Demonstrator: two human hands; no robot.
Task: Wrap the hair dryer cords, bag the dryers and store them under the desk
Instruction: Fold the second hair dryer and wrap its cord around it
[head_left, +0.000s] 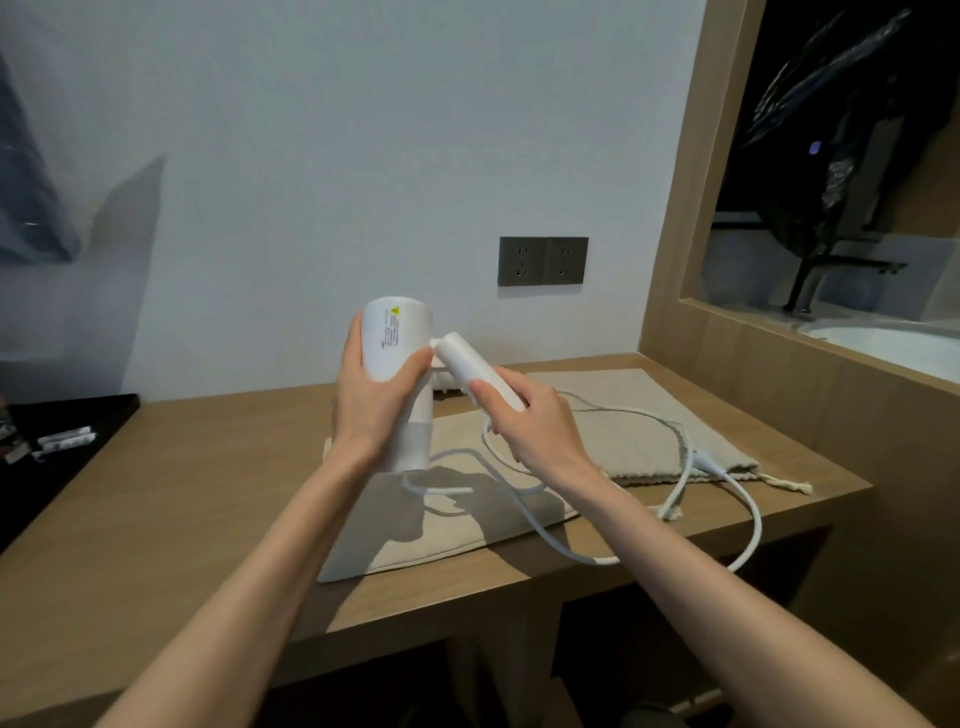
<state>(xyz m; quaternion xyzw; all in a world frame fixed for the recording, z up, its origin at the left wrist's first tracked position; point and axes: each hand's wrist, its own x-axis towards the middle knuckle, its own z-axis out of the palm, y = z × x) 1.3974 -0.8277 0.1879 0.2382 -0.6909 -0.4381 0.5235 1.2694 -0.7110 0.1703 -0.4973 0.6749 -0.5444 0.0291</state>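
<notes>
The white hair dryer (397, 338) is up over the worktop (182, 493). The left hand (371, 400) grips its fat barrel and the right hand (532, 423) grips the handle (462, 358). It looks hard, smooth and light, and the cord (597, 560) looks floppy

- One hair dryer (397, 338), held in my grip.
- One white cord (748, 514) with one plug (706, 462).
- Two cloth bags: the near bag (415, 530) and the far bag (649, 431).
- Two wall outlets: the left socket (522, 261) and the right socket (566, 260).
- One black tray (78, 415).
- Two hands, both mine: my left hand (371, 395) and my right hand (530, 415).
</notes>
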